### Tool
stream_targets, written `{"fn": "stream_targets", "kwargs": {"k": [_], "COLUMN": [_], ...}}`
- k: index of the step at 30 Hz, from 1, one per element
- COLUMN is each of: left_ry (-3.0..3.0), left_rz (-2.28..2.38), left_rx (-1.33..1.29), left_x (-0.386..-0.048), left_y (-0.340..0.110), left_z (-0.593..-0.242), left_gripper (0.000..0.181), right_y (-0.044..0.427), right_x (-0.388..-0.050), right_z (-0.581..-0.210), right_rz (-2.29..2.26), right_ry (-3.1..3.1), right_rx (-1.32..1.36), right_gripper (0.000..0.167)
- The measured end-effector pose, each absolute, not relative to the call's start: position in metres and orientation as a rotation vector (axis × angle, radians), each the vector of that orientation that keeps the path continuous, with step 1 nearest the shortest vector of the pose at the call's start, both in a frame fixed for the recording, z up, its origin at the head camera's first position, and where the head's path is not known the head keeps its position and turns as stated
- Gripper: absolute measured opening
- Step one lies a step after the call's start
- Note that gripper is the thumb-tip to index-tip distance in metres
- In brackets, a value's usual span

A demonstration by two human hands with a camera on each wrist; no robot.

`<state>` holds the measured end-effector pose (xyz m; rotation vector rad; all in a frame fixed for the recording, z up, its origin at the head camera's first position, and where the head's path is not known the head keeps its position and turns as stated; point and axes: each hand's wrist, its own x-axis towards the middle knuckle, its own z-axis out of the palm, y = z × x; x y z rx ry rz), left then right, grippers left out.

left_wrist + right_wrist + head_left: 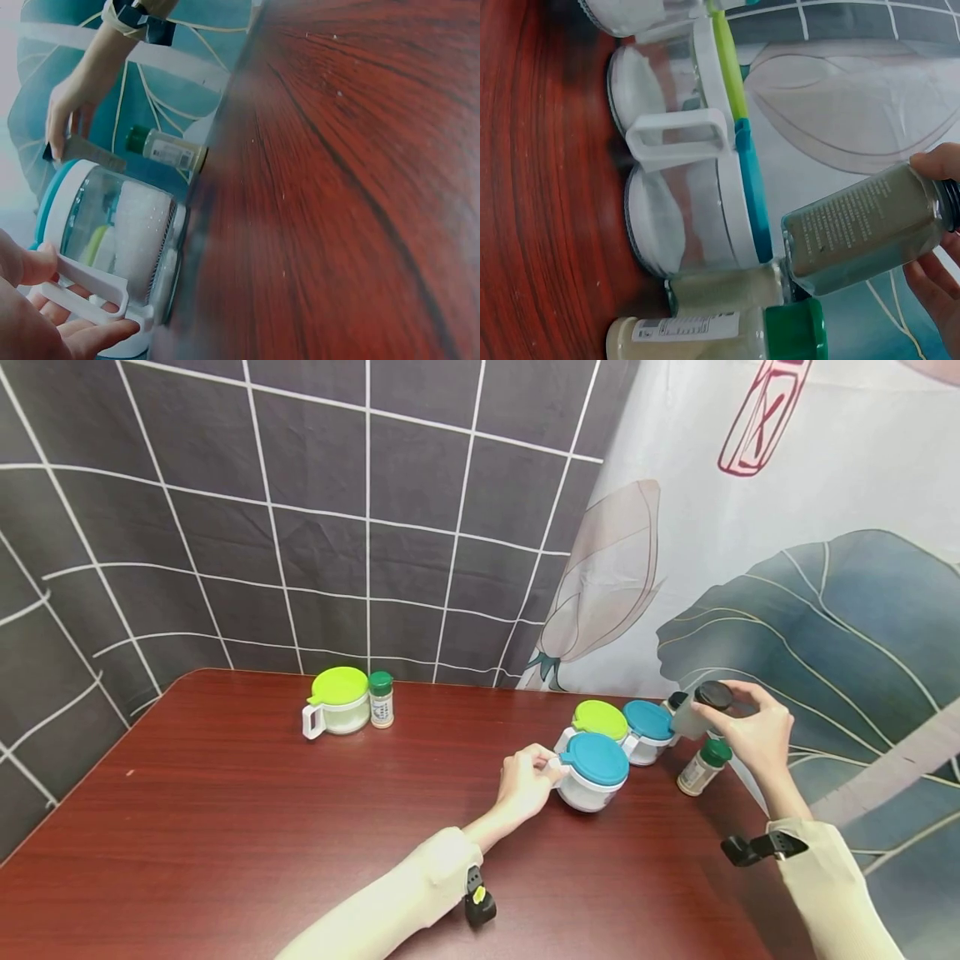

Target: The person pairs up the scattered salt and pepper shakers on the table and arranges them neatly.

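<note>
Fingers of the right hand (759, 732) pinch a black-capped jar (862, 225) raised by the far right corner of the tabletop (247, 827), the left's hold a blue-lidded pot (597, 760) inward of the right edge, and work looks midway, neither yet released.

Clocked from the middle of the red-brown table (300, 827) in the head view: a lime jar (340, 693) sits at ten, handle pointing to eight, with a shaker (382, 705) just beside it at eleven. Toward two stand a second lime jar (600, 718), the rear blue jar (649, 721) and a capped bottle (677, 700); near three, a second shaker (701, 771). Gridded cloth (315, 552) hangs at eleven, lotus cloth (810, 577) at two.
</note>
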<state>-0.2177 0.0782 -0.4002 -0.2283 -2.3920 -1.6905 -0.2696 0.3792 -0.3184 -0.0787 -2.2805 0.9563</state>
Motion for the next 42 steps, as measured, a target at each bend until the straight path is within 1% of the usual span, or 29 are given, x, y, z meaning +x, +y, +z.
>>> {"fn": "stream_targets", "kwargs": {"k": [18,33,42], "left_ry": [-2.366,-2.343,-2.325], "left_rz": [-1.725,-1.73,-1.725], "left_rx": [-0.157,-0.124,-0.1], "left_x": [-0.22,-0.218,-0.219], "left_y": [0.047,0.022,0.009], "left_z": [-0.398,-0.396,-0.396], "left_gripper": [0.014,0.014,0.014], "right_y": [0.358,0.338,0.326], "right_x": [-0.264,-0.261,-0.26], "right_z": [-0.309,-0.306,-0.307], "right_rz": [0.98,1.0,1.028], "right_ry": [-2.339,-2.337,-2.334], "right_rx": [-0.047,0.062,0.072], "right_gripper": [0.052,0.049,0.047]}}
